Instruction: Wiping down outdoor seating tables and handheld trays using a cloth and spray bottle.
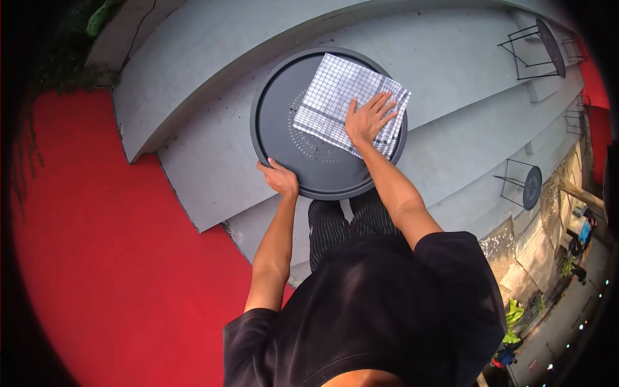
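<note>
A round dark grey tabletop with a raised rim is in front of me, and pale dashes form curved patterns on its surface. My left hand grips its near left rim, thumb on top and the other fingers partly hidden at the edge. A white-and-dark checked cloth lies spread over its right half, one corner reaching past the rim. Flat on the cloth's right part rests my right hand, fingers spread. Whatever supports the tabletop is hidden beneath it.
Broad grey concrete steps surround the tabletop. A red wall or floor surface borders them on the left. Farther right stand a round table with thin black legs and a smaller one. Stone paving lies beyond.
</note>
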Action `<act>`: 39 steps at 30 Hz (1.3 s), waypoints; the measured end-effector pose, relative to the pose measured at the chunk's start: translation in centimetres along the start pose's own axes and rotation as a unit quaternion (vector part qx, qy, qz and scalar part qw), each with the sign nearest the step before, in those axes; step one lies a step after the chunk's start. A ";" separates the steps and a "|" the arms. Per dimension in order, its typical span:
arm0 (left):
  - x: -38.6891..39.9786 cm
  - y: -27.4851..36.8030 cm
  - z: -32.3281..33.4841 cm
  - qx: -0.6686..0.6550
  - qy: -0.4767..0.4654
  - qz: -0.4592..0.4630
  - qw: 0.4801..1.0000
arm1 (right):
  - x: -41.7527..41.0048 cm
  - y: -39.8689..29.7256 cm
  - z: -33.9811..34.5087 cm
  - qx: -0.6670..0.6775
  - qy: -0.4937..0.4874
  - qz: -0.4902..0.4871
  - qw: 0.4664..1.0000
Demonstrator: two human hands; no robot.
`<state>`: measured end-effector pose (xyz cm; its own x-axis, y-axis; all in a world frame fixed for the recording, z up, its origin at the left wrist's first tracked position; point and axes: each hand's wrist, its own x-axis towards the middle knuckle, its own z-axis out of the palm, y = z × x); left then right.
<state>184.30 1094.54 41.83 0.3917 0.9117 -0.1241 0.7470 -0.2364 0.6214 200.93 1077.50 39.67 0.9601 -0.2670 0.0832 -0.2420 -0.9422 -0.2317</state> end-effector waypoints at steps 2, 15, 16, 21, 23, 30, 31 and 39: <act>-1.3 0.0 -0.4 0.014 -0.011 -0.011 1.000 | 2.1 -0.3 0.4 0.007 -0.010 -0.066 0.998; 2.1 12.8 8.9 -0.027 -0.012 -0.008 1.000 | 13.3 -2.4 1.3 0.311 -0.214 -0.420 0.825; 3.0 12.5 8.5 -0.030 -0.003 0.007 1.000 | 12.6 -2.2 0.5 0.300 -0.173 -0.356 0.868; 1.9 13.2 7.8 0.097 0.006 0.083 0.992 | 12.0 0.5 -2.1 0.133 -0.141 -0.110 0.975; 2.3 13.6 7.7 0.176 0.014 0.171 0.969 | 12.8 0.1 -2.7 0.144 -0.115 -0.126 0.975; 1.2 16.2 2.2 -0.187 -0.118 0.184 0.958 | 12.7 2.2 -6.1 0.455 -0.234 -0.037 0.858; 1.1 17.3 0.0 -0.265 -0.153 0.194 0.932 | 12.4 1.4 -8.7 0.465 -0.218 -0.071 0.855; -1.6 14.3 -3.7 -0.136 0.066 0.540 0.828 | 12.6 7.1 -10.8 0.460 -0.126 -0.152 0.865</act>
<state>192.37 1090.95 53.73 0.6775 0.2511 0.6913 -0.1560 -0.8695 0.4687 209.82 1065.28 49.57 0.9878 0.1278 0.0890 0.1307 -0.3699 -0.9198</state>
